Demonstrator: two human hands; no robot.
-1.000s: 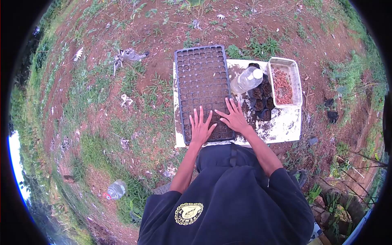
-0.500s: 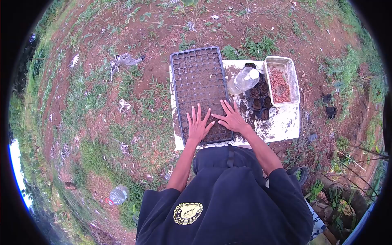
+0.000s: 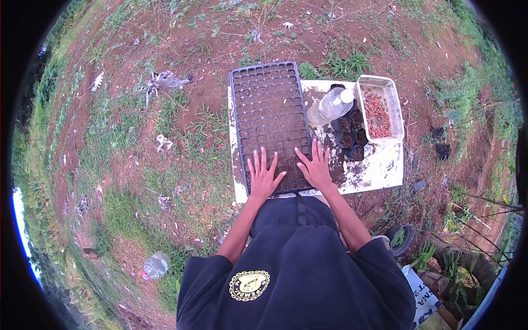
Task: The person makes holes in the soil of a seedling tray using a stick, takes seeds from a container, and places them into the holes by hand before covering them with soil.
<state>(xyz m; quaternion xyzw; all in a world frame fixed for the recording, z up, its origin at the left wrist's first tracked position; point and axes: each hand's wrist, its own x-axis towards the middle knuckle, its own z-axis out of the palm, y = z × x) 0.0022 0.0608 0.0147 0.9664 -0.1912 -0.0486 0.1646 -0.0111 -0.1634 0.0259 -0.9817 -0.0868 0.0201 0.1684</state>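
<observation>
A dark seedling tray (image 3: 272, 110) with soil in its cells lies on a white board (image 3: 382, 170). My left hand (image 3: 263, 179) rests on the near left part of the tray, palm down with fingers spread. At the near right edge of the tray lies my right hand (image 3: 315, 170), its fingers also apart. Neither hand holds anything. Right of the tray, a clear bottle with a white cap (image 3: 331, 106) leans beside small black pots of soil (image 3: 347, 137). A white basket (image 3: 400, 116) holds reddish pellets or seeds (image 3: 377, 115).
On the grass at the lower left lies another clear bottle (image 3: 156, 266) with a red cap. A grey rag (image 3: 166, 81) is on the ground at the upper left. Right of my body are a tyre (image 3: 401, 240) and a printed white sack (image 3: 421, 294).
My right hand has shifted towards my body and to the right, and its fingers now point more straight ahead. My left hand has moved slightly nearer my body.
</observation>
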